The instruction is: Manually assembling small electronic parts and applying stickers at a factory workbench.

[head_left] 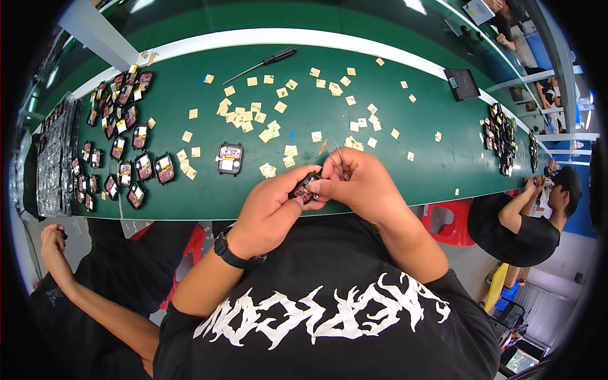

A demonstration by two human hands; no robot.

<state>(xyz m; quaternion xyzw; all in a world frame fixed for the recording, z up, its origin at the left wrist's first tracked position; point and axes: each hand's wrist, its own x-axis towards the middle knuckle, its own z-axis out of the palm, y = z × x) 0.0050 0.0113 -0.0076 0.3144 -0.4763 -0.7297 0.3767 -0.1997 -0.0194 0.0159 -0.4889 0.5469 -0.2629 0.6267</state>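
A: Item one, far left of the worktop (392,177)?

B: I log a heap of clear plastic trays (56,155) at the left end, then a cluster of small black modules (120,136) with red and yellow faces, spread loosely. One more module of that kind (229,158) lies alone, nearer the middle.

A: The left hand?

B: Left hand (269,212), a black wristband behind it. Its grip is clamped on the small black module (306,188), held just above the near edge of the worktop, in front of the person's chest.

A: The right hand?

B: Right hand (358,183). Grip pinched together on thin metal tweezers (337,155), whose far end sticks up past the fingers; the thumb also touches the module.

A: Handling of the module?

B: My judgement: light, rigid, fragile on its open face. I would take it by the black outer edges and keep fingers off the inner parts. It looks small enough to slip.

A: Labels and packages?

B: Many small tan square stickers (266,120), scattered flat across the middle of the green surface, thickest left of centre. A black-handled screwdriver (263,62) lies at the far edge. To the right, a dark flat tablet-like device (461,82), then a second pile of black modules (501,139) at the right end.
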